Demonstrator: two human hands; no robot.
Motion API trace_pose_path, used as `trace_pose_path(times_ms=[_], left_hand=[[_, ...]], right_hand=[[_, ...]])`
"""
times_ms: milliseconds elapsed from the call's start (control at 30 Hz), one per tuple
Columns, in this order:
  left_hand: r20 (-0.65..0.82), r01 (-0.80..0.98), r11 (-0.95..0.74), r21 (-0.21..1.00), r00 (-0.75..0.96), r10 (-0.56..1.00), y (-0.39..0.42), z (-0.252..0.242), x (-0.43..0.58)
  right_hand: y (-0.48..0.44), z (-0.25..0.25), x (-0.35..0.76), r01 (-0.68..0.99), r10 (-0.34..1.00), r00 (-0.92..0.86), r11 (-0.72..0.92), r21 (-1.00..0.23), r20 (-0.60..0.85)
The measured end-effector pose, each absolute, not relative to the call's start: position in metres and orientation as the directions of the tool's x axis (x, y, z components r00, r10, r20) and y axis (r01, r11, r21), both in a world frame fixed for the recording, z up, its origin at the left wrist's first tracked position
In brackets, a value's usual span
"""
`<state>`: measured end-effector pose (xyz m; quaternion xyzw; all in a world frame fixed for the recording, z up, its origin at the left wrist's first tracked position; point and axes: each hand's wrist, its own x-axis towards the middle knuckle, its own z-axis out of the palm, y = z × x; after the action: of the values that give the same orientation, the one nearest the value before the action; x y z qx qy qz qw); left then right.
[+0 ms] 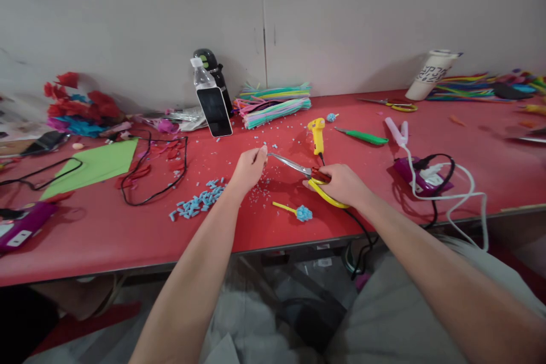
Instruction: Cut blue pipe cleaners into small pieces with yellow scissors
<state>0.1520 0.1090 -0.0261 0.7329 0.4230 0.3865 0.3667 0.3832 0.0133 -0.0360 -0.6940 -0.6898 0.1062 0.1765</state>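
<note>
My right hand [343,185] is wrapped round the yellow handles of a pair of scissors [294,166]. The blades point left, their tips close to my left hand [248,169], whose thumb and finger are pinched together. Whatever sits in that pinch is too small to make out. Below the scissors lies a yellow stem with a light blue fuzzy ball [304,213] at its end. Left of my left forearm is a loose heap of short light blue pieces [200,202]. Tiny scraps are scattered on the red table [251,236] around and below my left hand.
A yellow glue gun [317,135] and a green-handled tool [364,136] lie beyond my right hand. Pipe cleaner bundles [275,107], a phone [214,112] and bottles stand or lie near the wall. Purple power strips [420,176] and cables occupy both sides.
</note>
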Motion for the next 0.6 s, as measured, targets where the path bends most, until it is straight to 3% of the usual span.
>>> trace_pose_path(times_ms=[600], left_hand=[[0.269, 0.320, -0.384, 0.866, 0.350, 0.897, 0.1117, -0.0281, 0.1517]], right_hand=[[0.0144, -0.0376, 0.3838, 0.915, 0.994, 0.039, 0.005, -0.404, 0.100]])
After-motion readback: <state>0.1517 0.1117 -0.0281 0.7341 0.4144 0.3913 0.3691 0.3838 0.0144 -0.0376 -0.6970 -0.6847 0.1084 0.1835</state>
